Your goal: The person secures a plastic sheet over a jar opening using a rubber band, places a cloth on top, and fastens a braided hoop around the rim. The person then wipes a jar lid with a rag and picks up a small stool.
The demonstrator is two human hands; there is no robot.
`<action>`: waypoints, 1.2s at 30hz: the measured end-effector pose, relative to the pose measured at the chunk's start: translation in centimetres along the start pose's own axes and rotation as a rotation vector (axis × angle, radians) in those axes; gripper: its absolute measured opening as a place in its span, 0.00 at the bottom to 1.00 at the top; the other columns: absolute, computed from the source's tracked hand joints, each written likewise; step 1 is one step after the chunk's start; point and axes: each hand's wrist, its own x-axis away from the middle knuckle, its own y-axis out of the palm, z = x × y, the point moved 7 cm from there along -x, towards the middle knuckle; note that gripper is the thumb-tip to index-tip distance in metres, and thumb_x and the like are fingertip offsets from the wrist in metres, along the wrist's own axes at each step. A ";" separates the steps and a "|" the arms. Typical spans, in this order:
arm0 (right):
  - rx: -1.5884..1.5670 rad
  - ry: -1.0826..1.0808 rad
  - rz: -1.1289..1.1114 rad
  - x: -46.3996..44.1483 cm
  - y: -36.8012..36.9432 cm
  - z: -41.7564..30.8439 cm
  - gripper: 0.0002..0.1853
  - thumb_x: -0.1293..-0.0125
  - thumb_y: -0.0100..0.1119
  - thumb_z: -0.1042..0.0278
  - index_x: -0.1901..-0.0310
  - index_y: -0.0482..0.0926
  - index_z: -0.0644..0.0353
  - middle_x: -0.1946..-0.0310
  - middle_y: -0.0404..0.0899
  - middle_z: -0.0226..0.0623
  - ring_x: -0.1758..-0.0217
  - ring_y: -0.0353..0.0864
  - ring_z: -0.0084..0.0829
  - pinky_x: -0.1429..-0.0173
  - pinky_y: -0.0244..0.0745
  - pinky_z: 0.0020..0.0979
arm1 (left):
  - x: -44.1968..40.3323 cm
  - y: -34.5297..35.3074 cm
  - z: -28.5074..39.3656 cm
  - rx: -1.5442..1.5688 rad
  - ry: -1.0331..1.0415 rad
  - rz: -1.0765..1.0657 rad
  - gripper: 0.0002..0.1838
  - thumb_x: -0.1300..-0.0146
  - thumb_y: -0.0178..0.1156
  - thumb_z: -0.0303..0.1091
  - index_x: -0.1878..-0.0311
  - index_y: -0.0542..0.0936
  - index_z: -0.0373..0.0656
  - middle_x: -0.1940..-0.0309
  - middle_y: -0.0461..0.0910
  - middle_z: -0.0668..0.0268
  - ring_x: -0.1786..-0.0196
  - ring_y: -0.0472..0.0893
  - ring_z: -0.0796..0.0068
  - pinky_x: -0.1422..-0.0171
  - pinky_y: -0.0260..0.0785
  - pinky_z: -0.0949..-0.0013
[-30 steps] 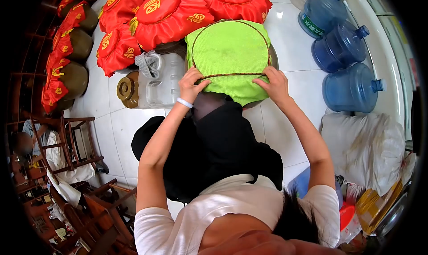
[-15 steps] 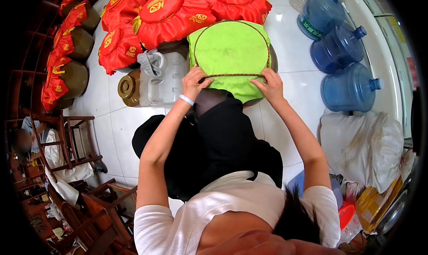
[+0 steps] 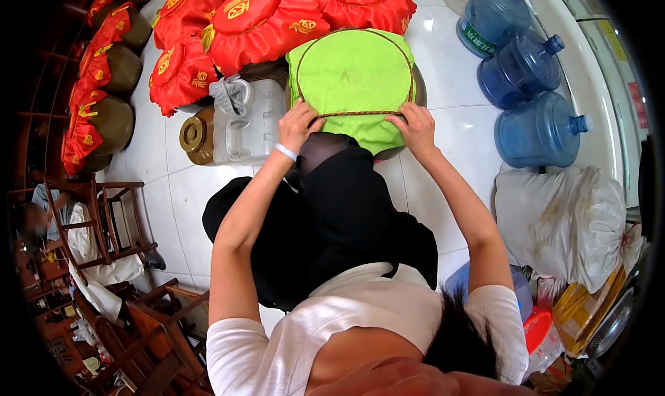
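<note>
A bright green cloth [image 3: 353,70] lies over the top of a rounded vessel, mostly hidden, in front of my knees. Around its rim runs a thin brown braided cord [image 3: 357,113], curved at the far side and stretched straight across the near side. My left hand [image 3: 298,124] pinches the cord at its near left corner. At the near right corner, my right hand [image 3: 414,127] grips the same cord, thumb pointing inward. The cloth's near edge hangs below the cord, between both hands.
Jars with red cloth covers [image 3: 267,25] stand beyond and left. A clear plastic jug [image 3: 260,112] and a brown-lidded container [image 3: 197,136] sit beside my left hand. Blue water bottles [image 3: 537,129] and a white sack [image 3: 554,216] line the right; wooden chairs [image 3: 114,219] stand left.
Both hands keep hold of the cord in nearly the same place. The whole view has shifted slightly.
</note>
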 end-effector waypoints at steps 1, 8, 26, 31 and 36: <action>-0.010 -0.005 0.009 -0.1 -0.1 -0.1 0.17 0.57 0.69 0.57 0.73 0.75 0.60 0.71 0.76 0.32 0.72 0.73 0.34 0.65 0.68 0.30 | -0.2 0.1 0.1 -0.002 0.001 0.001 0.10 0.59 0.68 0.33 0.75 0.77 0.41 0.76 0.76 0.63 0.68 0.78 0.66 0.48 0.72 0.63; -0.005 0.078 -0.078 0.0 0.1 -0.1 0.17 0.56 0.68 0.57 0.72 0.74 0.60 0.70 0.76 0.32 0.69 0.75 0.34 0.63 0.68 0.30 | -0.1 -0.4 0.0 0.011 -0.043 0.058 0.10 0.58 0.68 0.35 0.77 0.77 0.41 0.76 0.76 0.65 0.71 0.78 0.66 0.50 0.73 0.65; -0.200 0.085 -0.079 0.0 -0.2 0.9 0.10 0.51 0.63 0.71 0.68 0.73 0.61 0.67 0.76 0.36 0.65 0.76 0.39 0.63 0.71 0.34 | 0.5 -0.2 -1.5 0.209 -0.353 0.100 0.11 0.58 0.69 0.31 0.74 0.77 0.40 0.76 0.77 0.64 0.72 0.78 0.67 0.49 0.72 0.65; -0.171 0.077 -0.088 0.0 -0.3 0.7 0.10 0.50 0.63 0.70 0.67 0.73 0.60 0.66 0.76 0.37 0.67 0.77 0.40 0.66 0.72 0.34 | -0.1 -0.5 -0.5 0.149 -0.156 0.003 0.10 0.56 0.67 0.31 0.70 0.78 0.40 0.74 0.77 0.64 0.68 0.78 0.65 0.54 0.71 0.64; -0.047 0.127 -0.131 -0.1 -0.4 -0.1 0.14 0.51 0.64 0.66 0.66 0.72 0.61 0.68 0.75 0.37 0.71 0.77 0.40 0.71 0.72 0.34 | -0.3 -0.3 -0.8 0.143 -0.294 -0.179 0.12 0.55 0.65 0.34 0.67 0.79 0.42 0.69 0.77 0.63 0.59 0.77 0.61 0.55 0.69 0.64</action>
